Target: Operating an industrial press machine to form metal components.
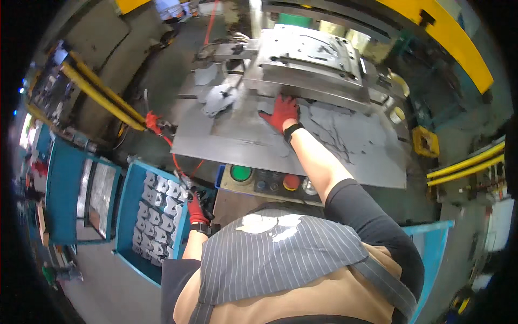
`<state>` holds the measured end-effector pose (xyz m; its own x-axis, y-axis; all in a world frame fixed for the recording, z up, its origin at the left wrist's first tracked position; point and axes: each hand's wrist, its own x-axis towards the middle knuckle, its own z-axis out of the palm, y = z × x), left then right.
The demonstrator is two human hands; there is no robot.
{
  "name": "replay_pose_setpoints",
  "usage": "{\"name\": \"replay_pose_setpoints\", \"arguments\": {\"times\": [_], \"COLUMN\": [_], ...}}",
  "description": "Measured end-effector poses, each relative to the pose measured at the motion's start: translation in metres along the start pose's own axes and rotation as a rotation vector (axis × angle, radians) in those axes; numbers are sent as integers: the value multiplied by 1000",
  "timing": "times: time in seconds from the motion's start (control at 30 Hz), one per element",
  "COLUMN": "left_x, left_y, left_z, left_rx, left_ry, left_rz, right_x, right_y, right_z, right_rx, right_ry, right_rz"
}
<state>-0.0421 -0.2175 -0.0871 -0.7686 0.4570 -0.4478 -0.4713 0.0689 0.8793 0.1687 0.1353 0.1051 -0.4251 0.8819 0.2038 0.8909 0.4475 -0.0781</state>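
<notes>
My right hand [285,112], in a red glove, reaches forward onto the grey metal press table [226,147]. Its fingers are spread, the tips by the front edge of the steel die block [310,56]. Flat grey sheet-metal pieces [218,100] lie to its left. Low on the left, my left hand [198,209], also gloved in red with dark fingers, is closed round what looks like an air gun [185,182] on a red hose [175,160]. That hand is beside a blue bin [123,218] holding rows of stamped metal parts [156,216]; its grip is partly hidden.
Below the table's front edge is a control panel with a green button [240,173] and a red button [292,182]. Yellow guard rails [102,97] stand at left and right. A yellow basket [426,142] is right of the table; a blue rack [65,189] stands far left.
</notes>
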Motion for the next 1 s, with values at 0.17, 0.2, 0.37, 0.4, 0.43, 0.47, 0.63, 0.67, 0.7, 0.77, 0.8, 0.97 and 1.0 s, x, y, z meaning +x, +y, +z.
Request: {"name": "replay_pose_setpoints", "arguments": {"times": [0.17, 0.2, 0.37, 0.4, 0.43, 0.47, 0.63, 0.67, 0.7, 0.77, 0.8, 0.97, 1.0], "left_x": [-61, -48, -53, -50, -45, -40, -10, -13, -11, -6, -33, -58, -44], "left_y": [53, 26, 31, 31, 30, 25, 35, 46, 48, 47, 85, 123, 109], "left_z": [26, 1, -2, -5, -5, -9, 14, 30, 40, 56, 80, 128, 132], "left_rx": [191, 395, 337, 311, 289, 351, 438, 443, 450, 468, 429, 282, 387], "left_ry": [155, 186, 221, 230, 222, 259, 209, 233, 217, 175, 70, -199, -194], "left_rz": [61, 316, 192, 219, 247, 279, 379, 458, 455, 448, 381, 295, 338], "right_x": [17, 12, -8, -13, -10, -9, -11, -17, -28, -56, -71, -120, -120], "right_y": [6, 12, 15, 15, 29, 41, 140, 175, 206, 245, 246, 187, 188], "right_z": [52, 55, -12, -33, -44, -62, -79, -61, -41, 4, 2, -31, -31], "right_rx": [-28, -4, -330, -368, -250, -168, 914, 1014, 1115, 1430, 1457, 1586, 1642], "right_ry": [-71, 75, -73, -50, 13, -10, -90, -106, -126, -128, -216, -172, -227], "right_rz": [-187, -350, -465, -523, -527, -464, -349, -256, -169, 1, 176, 360, 362]}}
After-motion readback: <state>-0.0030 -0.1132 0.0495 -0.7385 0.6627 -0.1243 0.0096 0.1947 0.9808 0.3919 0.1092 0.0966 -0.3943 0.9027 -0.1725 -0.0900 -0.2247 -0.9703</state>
